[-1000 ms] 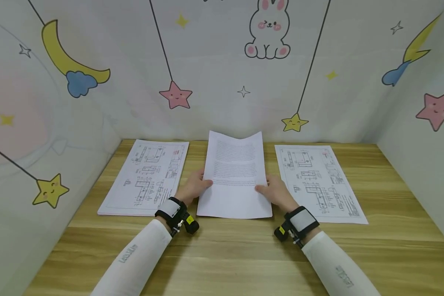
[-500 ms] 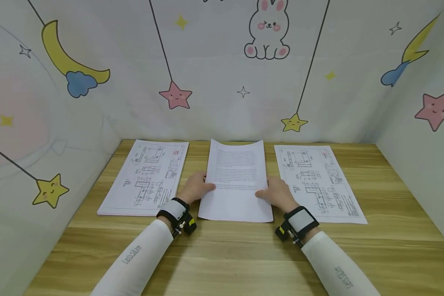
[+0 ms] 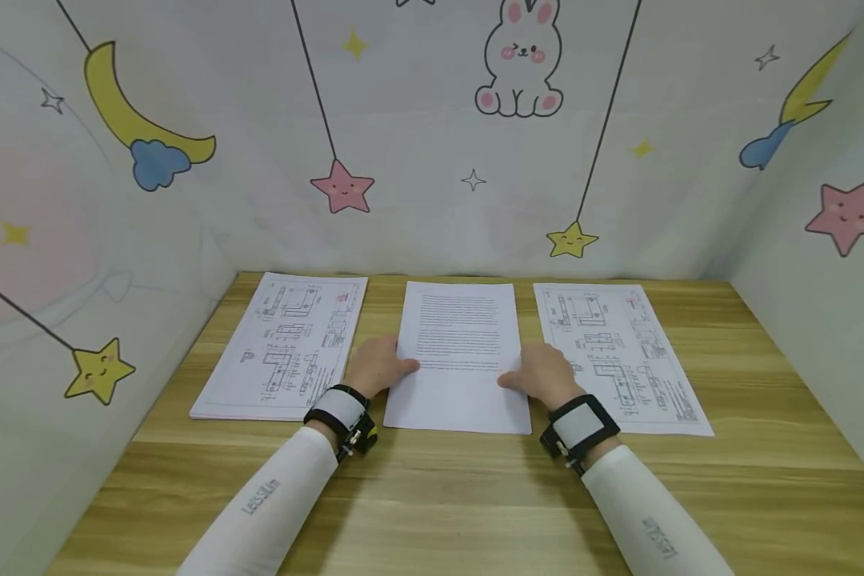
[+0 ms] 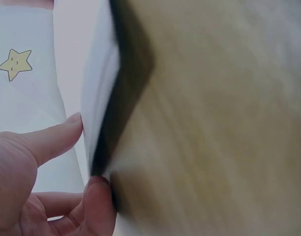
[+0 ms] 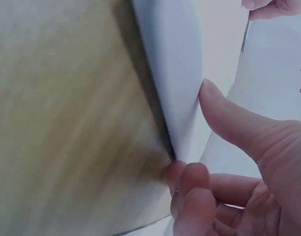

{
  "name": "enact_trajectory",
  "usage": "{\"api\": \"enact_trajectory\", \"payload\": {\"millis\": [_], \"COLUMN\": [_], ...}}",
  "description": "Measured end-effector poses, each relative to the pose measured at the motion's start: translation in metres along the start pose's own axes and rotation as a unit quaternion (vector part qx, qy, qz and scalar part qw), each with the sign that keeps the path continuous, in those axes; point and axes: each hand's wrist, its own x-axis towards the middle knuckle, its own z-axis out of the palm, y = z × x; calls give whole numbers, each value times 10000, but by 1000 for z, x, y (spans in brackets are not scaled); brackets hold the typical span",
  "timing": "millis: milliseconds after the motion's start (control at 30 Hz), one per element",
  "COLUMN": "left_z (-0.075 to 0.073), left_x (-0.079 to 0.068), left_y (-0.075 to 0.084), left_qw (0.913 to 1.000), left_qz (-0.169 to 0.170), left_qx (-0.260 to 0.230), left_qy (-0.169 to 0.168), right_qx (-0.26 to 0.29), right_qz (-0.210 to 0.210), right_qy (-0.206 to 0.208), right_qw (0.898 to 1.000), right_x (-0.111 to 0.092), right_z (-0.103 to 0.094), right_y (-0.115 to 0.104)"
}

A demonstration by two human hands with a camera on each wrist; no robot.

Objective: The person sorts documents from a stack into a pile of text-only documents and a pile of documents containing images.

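A small stack of white printed paper (image 3: 457, 400) lies almost flat in the middle of the table, with lines of text on its far part. My left hand (image 3: 377, 366) holds its left edge, thumb on the top sheet. On the opposite edge, my right hand (image 3: 547, 374) does the same. In the left wrist view the thumb (image 4: 54, 140) presses the page while the fingers curl at the paper's lower edge. The right wrist view has the paper (image 5: 177, 59) slightly bowed between thumb and curled fingers. How far the fingers reach beneath is hidden.
A stack of technical drawings (image 3: 259, 384) lies on the left. Another drawing (image 3: 662, 400) lies on the right, partly behind my right hand. The wood-grain table (image 3: 446, 512) ends at a white cartoon-printed backdrop (image 3: 418, 224), with similar side walls.
The printed paper has come down from a raised, bowed position, its far edge dropping until it lies nearly flat. Both hands have lowered slightly with it, keeping their hold on the sides.
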Motion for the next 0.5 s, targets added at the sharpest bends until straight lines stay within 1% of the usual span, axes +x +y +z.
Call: {"api": "enact_trajectory", "payload": {"millis": [133, 267, 433, 500], "left_z": [0, -4, -19, -28], "left_x": [1, 0, -2, -3], "left_y": [-1, -6, -12, -16], "left_qw": [9998, 9998, 9981, 9969], "left_qz": [112, 165, 398, 515], "left_qx": [107, 0, -20, -15], "left_qy": [105, 145, 462, 596], "right_qx": [20, 449, 1099, 1237], "right_qz": [11, -68, -297, -405], "right_qy": [88, 331, 743, 885], "right_qw": [10000, 9984, 9907, 9875], "right_x": [1, 2, 5, 6], "right_z": [-3, -5, -4, -4], "right_y": [-3, -7, -18, -25]}}
